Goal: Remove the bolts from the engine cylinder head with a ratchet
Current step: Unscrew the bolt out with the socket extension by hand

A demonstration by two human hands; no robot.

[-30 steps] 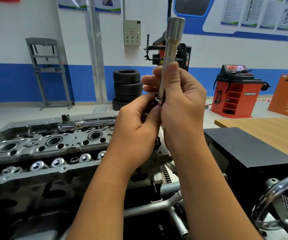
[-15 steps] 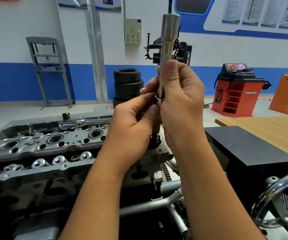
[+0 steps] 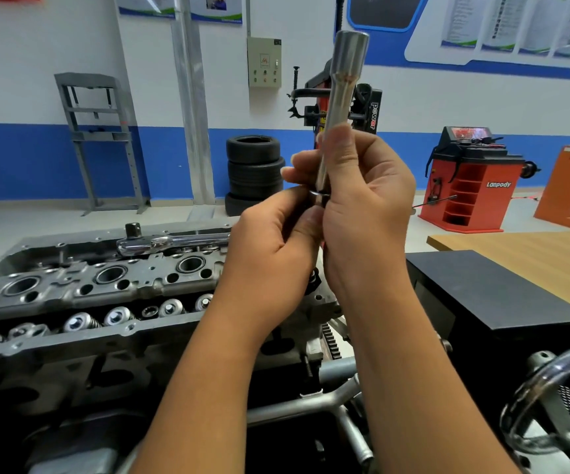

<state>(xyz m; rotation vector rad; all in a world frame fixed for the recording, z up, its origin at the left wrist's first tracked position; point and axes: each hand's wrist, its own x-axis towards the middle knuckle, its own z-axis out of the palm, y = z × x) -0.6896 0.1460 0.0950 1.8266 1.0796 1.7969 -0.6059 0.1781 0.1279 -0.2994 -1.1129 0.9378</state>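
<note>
**Bolt and socket in hand above cylinder head**

Cylinder head across lower left of frame, valve springs in a row along its near edge. Ratchet lying unheld on its far edge, centre left. Left hand at centre, curled around something below the socket, apparently a bolt, dark head just showing under the palm. Right hand beside it and touching, wrapped around the long socket, which stands upright into upper centre.

Polished steel: rigid, probably fairly heavy, likely slick if oily. Best held mid-shaft, as here.

Junction of socket and bolt hidden between the palms; small ring there hard to identify. Bolt shank unseen. Remaining bolts in the head impossible to count.
</note>
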